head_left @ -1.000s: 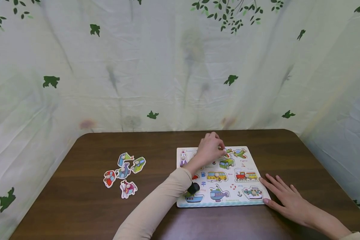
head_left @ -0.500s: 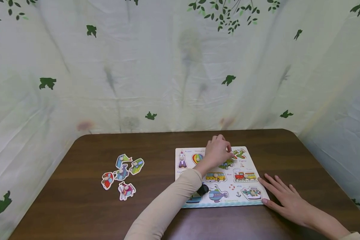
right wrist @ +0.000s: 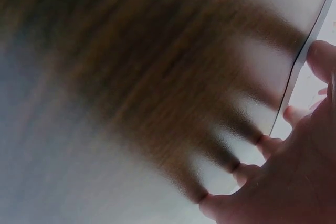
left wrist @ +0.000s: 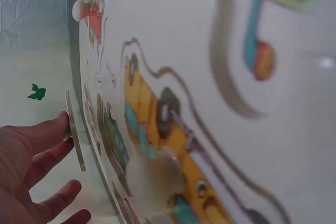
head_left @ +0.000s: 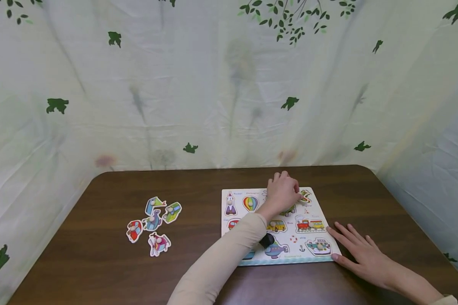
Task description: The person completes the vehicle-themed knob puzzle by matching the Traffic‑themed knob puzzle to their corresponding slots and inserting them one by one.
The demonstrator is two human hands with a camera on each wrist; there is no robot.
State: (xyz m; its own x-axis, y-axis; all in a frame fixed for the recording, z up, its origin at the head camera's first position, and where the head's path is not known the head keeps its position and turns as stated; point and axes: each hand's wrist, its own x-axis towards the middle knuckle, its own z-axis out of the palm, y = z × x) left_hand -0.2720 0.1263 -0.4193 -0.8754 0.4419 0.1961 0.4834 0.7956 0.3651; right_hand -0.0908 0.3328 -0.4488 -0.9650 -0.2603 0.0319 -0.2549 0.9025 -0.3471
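Observation:
My left hand [head_left: 283, 191] pinches a flat knobbed puzzle piece [left wrist: 75, 132] between thumb and fingertips. In the left wrist view the piece shows edge-on, close over the board's surface. In the head view the hand reaches across the white puzzle board [head_left: 297, 212], at the green plane picture [head_left: 306, 196] in the top right corner, and hides part of the top row. My right hand [head_left: 362, 256] lies with spread, straight fingers at the board's right side. Its thumb touches the board edge [right wrist: 297, 61], and several fingertips rest on the table.
Several loose puzzle pieces lie left of the board, among them a red one [head_left: 135, 231], a green one [head_left: 172, 212] and a pink one [head_left: 159, 244]. The dark wooden table [head_left: 80, 250] meets a leaf-patterned curtain [head_left: 198, 93] behind.
My left hand has moved right along the board's top row with the puzzle piece, uncovering the balloon picture. The right hand stays at the board's edge.

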